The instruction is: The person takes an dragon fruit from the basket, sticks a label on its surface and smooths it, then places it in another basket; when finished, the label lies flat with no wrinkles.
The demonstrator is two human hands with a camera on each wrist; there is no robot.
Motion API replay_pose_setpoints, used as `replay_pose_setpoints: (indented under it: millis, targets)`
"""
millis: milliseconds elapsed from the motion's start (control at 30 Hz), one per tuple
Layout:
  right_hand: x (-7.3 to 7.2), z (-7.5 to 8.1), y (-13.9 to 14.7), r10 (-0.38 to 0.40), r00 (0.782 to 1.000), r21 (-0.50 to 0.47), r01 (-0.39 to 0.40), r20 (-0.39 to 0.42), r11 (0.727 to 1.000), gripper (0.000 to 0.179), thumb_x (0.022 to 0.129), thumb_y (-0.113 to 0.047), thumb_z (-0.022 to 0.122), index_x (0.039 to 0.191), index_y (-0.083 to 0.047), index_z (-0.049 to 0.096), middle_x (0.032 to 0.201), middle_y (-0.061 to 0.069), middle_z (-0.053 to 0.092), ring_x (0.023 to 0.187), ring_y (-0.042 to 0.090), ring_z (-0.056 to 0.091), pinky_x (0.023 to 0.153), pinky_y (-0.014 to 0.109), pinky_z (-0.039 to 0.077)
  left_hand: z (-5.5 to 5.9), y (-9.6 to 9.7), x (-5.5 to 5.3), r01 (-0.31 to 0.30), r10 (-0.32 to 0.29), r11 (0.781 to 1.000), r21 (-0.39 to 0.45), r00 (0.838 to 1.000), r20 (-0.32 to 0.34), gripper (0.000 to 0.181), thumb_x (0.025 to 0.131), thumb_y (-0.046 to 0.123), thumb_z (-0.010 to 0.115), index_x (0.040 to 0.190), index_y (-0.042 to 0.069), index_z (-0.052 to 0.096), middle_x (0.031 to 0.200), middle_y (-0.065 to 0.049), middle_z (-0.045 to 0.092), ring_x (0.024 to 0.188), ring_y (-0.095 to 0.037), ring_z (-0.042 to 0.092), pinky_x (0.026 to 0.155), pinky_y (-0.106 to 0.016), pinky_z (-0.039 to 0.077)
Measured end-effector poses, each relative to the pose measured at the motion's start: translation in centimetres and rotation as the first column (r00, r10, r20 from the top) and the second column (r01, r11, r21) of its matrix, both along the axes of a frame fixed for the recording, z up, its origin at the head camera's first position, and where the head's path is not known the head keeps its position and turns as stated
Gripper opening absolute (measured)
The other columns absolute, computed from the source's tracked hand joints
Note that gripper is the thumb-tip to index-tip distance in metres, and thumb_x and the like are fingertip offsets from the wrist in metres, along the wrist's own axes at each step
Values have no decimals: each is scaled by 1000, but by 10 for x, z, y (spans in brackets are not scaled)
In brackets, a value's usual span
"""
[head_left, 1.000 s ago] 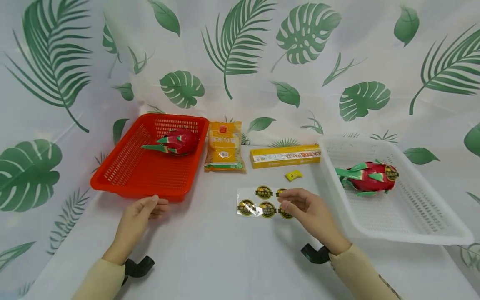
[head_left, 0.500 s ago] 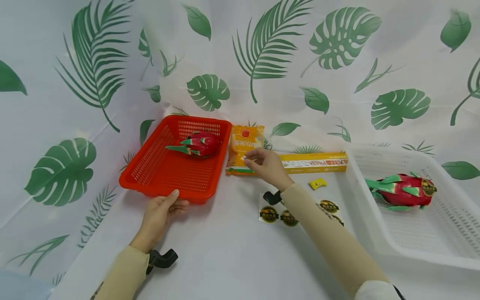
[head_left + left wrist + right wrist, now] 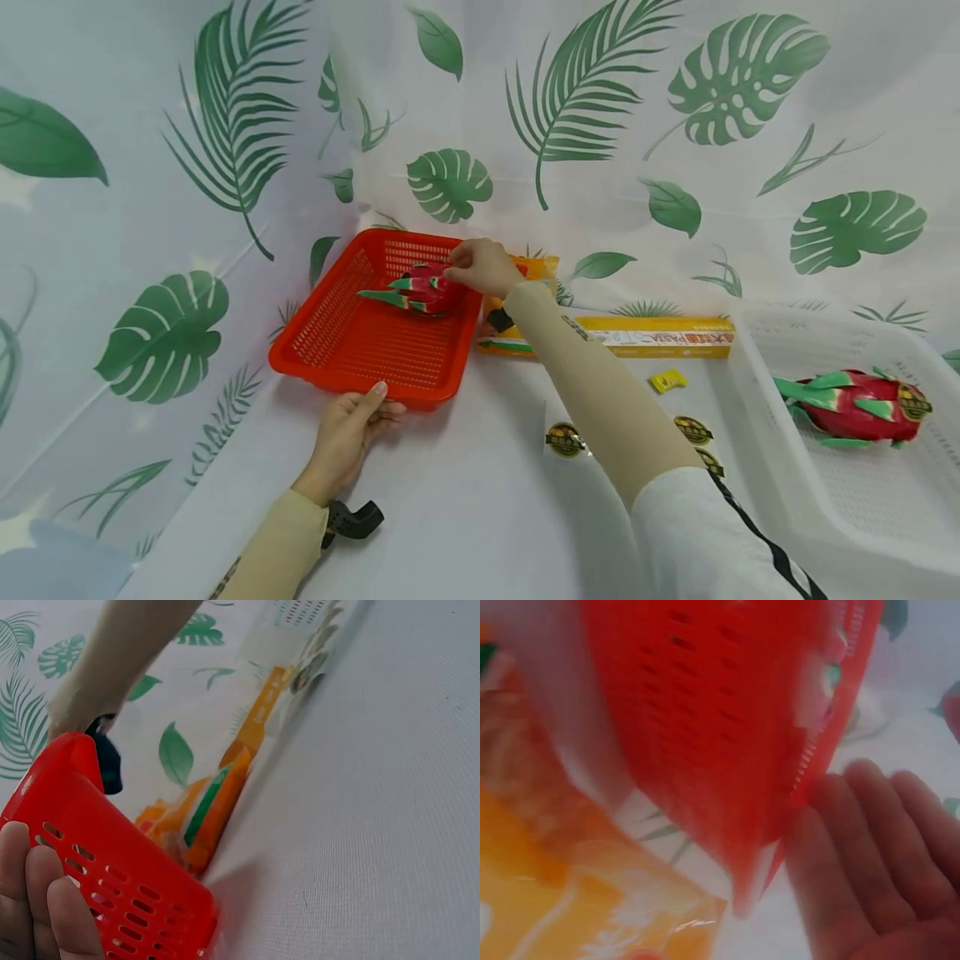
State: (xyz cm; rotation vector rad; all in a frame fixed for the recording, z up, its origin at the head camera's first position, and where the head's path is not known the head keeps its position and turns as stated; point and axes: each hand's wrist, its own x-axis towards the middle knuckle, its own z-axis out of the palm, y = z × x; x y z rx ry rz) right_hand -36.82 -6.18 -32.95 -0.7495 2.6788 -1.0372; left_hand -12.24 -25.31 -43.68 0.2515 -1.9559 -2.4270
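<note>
A red plastic basket (image 3: 352, 346) stands at the left with a red dragon fruit (image 3: 420, 290) with green tips inside it. My left hand (image 3: 348, 437) holds the basket's near rim, thumb over the top edge. In the left wrist view its fingers (image 3: 71, 919) lie against the slotted outer wall. My right hand (image 3: 483, 265) reaches over the basket's right rim, fingertips right at the dragon fruit's right end. From the right wrist its fingers (image 3: 862, 847) look straight, close beside the red rim.
An orange packaged bag (image 3: 542, 268) stands right of the basket, partly behind my right hand. Farther right are a yellow pasta box (image 3: 663, 337), a small yellow packet (image 3: 667, 381) and round stickers (image 3: 564, 439). A white basket (image 3: 776, 442) holds another dragon fruit (image 3: 855, 407) bearing a sticker.
My right hand has moved from the sticker sheet, past the orange bag, to the dragon fruit in the red basket. The left hand stays at the near rim. The view has turned left.
</note>
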Motion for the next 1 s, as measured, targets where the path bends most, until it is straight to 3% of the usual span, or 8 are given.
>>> replay_pose_setpoints:
  millis: [133,233,367,433,500,733,833,1000]
  targets:
    - [-15,5,-16,35,999,165,-36,7,986,51,98,-32,72,138,-2,63,135,13,67,121,26,62,108,39,53,0,2,-2,-8,8,1000,-15,1000,14,36,106,33,60,96,0,72,84,2,79,90,-18,74,87,-29,61]
    - [-24,6,-28,44,999,290,-40,-6,956,54,96,-37,75,136,-2,63,125,10,69,111,21,61,100,34,53,-1,1,-2,-17,18,999,-34,1000,25,38,106,33,60,98,-2,71,84,1,78,90,-20,74,86,-28,61]
    - [-32,6,-42,13,1000,399,-18,14,917,47,92,-42,79,116,-4,64,96,3,57,88,17,51,77,29,44,-1,0,-1,-16,18,998,-53,999,28,39,106,33,60,100,-4,71,84,1,78,91,-21,74,87,-28,61]
    - [-35,5,-49,17,1000,439,-22,15,898,45,91,-44,79,109,-7,63,92,2,54,84,16,49,73,28,41,-1,0,-1,-17,19,998,-56,999,27,40,106,34,60,100,-4,72,84,2,78,90,-20,74,87,-28,61]
    - [-40,4,-55,15,999,458,-33,41,889,44,89,-43,81,106,-9,60,91,1,52,83,17,49,72,29,41,-1,0,0,-22,23,998,-55,999,25,41,106,33,60,100,-5,72,84,2,78,89,-19,74,87,-28,61]
    - [-56,-6,-72,-68,990,497,-4,126,868,57,82,-44,88,122,-14,60,114,1,66,101,19,61,87,31,53,4,2,2,-43,45,996,-75,999,15,40,107,29,60,99,-10,71,82,1,79,86,-18,75,84,-29,61]
    - [-55,-10,-74,-123,978,510,20,168,860,62,79,-45,90,125,-18,58,118,-1,65,107,18,61,92,32,56,3,4,2,-55,55,995,-80,998,4,40,106,28,61,100,-11,71,81,1,79,83,-17,74,82,-29,61]
    - [-43,-11,-77,-208,944,478,63,257,876,67,73,-41,95,124,-24,55,119,-3,62,112,19,59,95,36,58,1,5,1,-70,70,992,-102,998,-11,41,107,27,60,101,-12,71,81,2,79,81,-16,74,81,-28,61]
